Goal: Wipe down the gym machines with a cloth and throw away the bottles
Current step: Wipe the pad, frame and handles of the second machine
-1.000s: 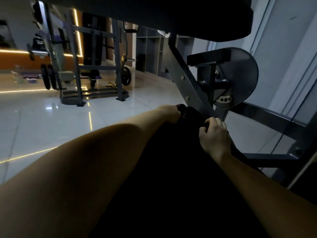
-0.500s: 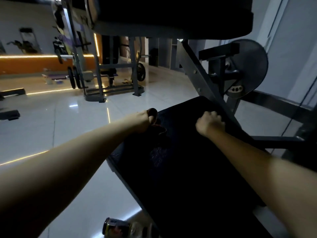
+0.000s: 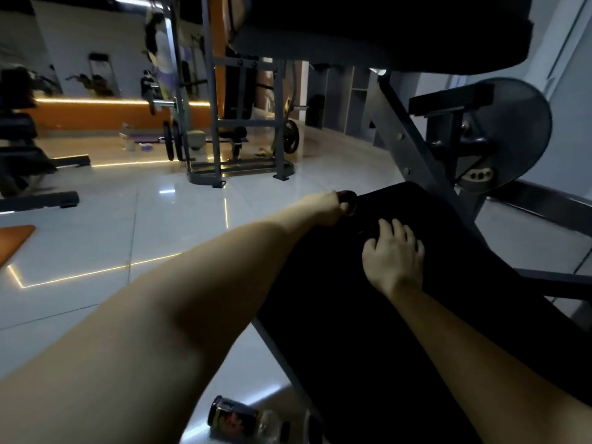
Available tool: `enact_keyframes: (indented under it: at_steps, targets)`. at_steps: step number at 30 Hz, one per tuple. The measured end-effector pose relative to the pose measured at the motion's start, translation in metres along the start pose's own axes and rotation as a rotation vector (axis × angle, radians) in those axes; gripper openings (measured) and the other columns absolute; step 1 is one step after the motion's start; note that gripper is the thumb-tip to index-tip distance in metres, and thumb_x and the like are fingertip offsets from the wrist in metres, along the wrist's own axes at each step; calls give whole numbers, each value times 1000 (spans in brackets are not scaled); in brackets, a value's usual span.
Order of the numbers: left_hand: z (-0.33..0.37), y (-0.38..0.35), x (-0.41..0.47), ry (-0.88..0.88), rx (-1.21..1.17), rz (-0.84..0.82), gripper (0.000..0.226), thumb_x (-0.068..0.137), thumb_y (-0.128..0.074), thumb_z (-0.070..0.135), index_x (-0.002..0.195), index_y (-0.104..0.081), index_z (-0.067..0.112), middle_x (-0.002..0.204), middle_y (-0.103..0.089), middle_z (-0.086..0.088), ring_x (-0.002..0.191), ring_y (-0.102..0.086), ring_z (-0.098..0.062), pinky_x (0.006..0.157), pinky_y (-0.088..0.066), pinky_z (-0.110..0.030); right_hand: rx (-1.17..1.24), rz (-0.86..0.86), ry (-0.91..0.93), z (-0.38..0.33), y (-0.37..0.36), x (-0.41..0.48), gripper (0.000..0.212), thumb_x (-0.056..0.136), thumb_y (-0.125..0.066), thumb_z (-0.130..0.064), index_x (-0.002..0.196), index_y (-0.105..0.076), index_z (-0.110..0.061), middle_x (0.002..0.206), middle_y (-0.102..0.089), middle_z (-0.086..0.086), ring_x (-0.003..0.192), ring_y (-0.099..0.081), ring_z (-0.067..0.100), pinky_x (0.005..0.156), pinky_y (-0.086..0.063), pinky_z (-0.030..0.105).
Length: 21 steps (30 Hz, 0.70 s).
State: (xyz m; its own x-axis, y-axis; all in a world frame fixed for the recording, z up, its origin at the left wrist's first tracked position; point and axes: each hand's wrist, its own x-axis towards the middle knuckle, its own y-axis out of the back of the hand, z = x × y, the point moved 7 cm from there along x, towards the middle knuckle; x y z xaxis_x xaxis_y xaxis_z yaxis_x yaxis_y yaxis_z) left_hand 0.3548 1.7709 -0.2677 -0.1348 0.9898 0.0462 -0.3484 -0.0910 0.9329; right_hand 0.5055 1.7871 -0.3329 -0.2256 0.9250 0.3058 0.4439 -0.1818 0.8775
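left hand (image 3: 330,205) curls round dark cloth (image 3: 349,201) at far corner of seat pad (image 3: 352,315). right hand (image 3: 395,254) flat on pad, fingers spread. cloth likely soft, light: grip as wad. bottle (image 3: 246,418) lies on floor under pad edge, probably light, slick: grasp round body.

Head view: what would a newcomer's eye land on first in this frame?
Two bare forearms reach over a black seat pad in the middle: the right hand lies flat on it, fingers spread, and the left hand grips what looks like a dark cloth at its far left corner. A bottle lies on its side on the glossy floor at the bottom edge. A round grey disc on the machine frame stands upper right.
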Motion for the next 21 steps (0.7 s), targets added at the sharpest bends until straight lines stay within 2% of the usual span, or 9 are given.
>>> enact_keyframes:
  at_steps: [1, 3, 10, 14, 18, 21]
  targets:
    - [-6, 3, -6, -39, 14, 43, 31, 107, -45, 27, 128, -56, 7, 125, -63, -21, 115, -60, -36, 86, -43, -36, 4, 26, -4, 0, 0, 0, 55, 103, -32, -40, 154, -32, -19, 162, -25, 7, 151, -15, 27, 122, -11, 50]
    - [-36, 5, -19, 9, 20, 47, 31, 107, -43, 27, 129, -52, 6, 123, -63, -22, 111, -60, -37, 87, -45, -37, 9, 45, -17, -1, 0, -1, 56, 102, -33, -43, 153, -33, -20, 162, -26, 7, 150, -17, 27, 122, -11, 49]
    - [-131, 20, -110, 149, 107, 67, 42, 108, -40, 39, 132, -51, 6, 131, -61, -24, 117, -58, -38, 98, -45, -41, -33, 55, -38, -10, 0, -10, 56, 103, -29, -41, 152, -33, -16, 162, -26, 11, 150, -19, 30, 121, -13, 51]
    - [-108, 11, -94, 174, 20, 1, 49, 109, -36, 45, 135, -49, 6, 138, -56, -23, 124, -55, -37, 104, -42, -39, -58, 64, -53, -14, 0, -11, 55, 103, -28, -39, 152, -34, -14, 161, -27, 13, 149, -20, 32, 120, -14, 53]
    - [-44, 1, -41, 114, -41, -17, 48, 111, -35, 38, 139, -46, 1, 136, -56, -23, 124, -55, -36, 98, -41, -36, -65, 91, -37, -11, 3, -5, 53, 101, -31, -39, 148, -39, -16, 158, -32, 13, 146, -25, 33, 116, -18, 53]
    - [-28, -6, -15, 120, -18, 0, 53, 108, -38, 48, 139, -42, 6, 135, -58, -22, 121, -57, -38, 95, -43, -39, -53, 88, -34, -7, 3, -2, 51, 101, -34, -40, 146, -41, -17, 156, -34, 11, 145, -26, 32, 114, -19, 53]
